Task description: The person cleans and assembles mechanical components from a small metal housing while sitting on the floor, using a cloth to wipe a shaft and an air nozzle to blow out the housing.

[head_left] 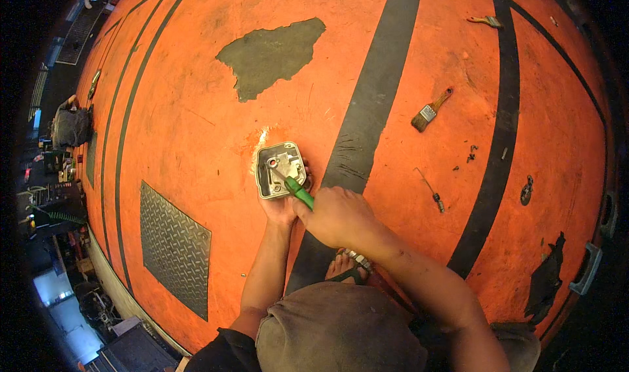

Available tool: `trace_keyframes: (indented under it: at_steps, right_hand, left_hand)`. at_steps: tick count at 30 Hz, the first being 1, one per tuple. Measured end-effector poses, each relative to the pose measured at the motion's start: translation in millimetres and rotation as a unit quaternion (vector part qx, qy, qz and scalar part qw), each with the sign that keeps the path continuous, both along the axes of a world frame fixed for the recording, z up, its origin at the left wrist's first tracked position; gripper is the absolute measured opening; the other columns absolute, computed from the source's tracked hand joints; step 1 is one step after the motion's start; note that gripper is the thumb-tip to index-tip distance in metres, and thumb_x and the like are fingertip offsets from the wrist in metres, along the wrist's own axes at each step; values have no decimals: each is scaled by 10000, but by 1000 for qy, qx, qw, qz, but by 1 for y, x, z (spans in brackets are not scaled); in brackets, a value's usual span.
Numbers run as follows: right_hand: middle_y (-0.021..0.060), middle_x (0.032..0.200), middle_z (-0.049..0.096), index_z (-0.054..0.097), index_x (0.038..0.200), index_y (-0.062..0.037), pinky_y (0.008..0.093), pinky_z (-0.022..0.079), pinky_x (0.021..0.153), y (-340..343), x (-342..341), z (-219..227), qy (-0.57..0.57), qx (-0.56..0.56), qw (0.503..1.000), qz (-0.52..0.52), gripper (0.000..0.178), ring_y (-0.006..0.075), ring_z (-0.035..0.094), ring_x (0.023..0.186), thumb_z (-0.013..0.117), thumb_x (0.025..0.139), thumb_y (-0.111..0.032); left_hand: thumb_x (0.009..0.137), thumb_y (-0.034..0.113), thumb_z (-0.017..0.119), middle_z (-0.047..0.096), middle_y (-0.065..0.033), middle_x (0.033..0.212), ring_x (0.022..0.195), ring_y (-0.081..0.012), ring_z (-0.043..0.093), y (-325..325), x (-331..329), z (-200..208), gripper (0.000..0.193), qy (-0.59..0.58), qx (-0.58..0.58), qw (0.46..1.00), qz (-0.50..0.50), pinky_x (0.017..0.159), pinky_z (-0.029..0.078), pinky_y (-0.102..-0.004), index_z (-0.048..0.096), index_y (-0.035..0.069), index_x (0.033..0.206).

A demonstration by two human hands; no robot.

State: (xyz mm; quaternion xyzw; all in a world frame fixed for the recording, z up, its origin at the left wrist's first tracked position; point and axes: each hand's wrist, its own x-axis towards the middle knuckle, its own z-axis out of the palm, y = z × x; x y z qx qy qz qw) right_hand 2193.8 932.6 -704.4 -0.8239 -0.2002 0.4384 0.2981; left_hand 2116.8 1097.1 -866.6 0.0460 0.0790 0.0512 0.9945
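Note:
My left hand (282,209) is closed from below around a squarish cast-metal housing (291,156), its hollow side facing up. Inside the walls are round bosses and holes. My right hand (341,216) grips a green-handled screwdriver (299,192). Its shaft slants up and left into the housing's hollow; I cannot tell exactly what the tip touches. Both hands are held close together above the orange floor (216,156), in front of my knee.
To the right lie a paintbrush (424,117), a second brush (486,22), a thin tool (434,194), several small screws (472,154) and a small metal part (526,190). A diamond-pattern metal plate (175,247) is at left. Near my foot (342,267) is a metal fitting (358,259).

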Motion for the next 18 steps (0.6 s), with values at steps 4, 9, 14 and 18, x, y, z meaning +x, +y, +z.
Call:
trace_keyframes:
  at_steps: [4,9,14,18]
  right_hand:
    - [295,924,674,677,913,60,526,514,815,-4,2,-5,0,-4,1000,-5,629,453,655,925,469,945,-533]
    - [292,927,675,678,908,50,524,517,806,-6,6,2,-15,-5,1000,-3,601,450,657,928,484,946,-517]
    - [280,929,680,675,905,48,516,523,793,-8,8,-6,-18,-28,999,-10,578,440,663,919,483,953,-495]
    - [285,970,674,672,940,56,527,504,845,-9,9,1,6,-21,1000,5,609,446,652,954,471,952,-519]
  left_hand:
    - [949,500,432,493,-258,1366,1209,-411,512,5,0,-2,651,30,-42,999,16,1045,409,-531,461,28,1397]
    - [957,486,424,512,-235,1360,1222,-405,512,2,2,-6,624,36,-2,999,24,1044,414,-549,473,39,1389]
    - [950,494,441,509,-231,1357,1202,-413,514,1,5,-1,639,64,3,997,33,1041,408,-546,463,33,1392]
    - [944,509,459,500,-229,1365,1214,-414,503,6,3,-6,656,114,33,992,44,1045,401,-546,458,30,1392]
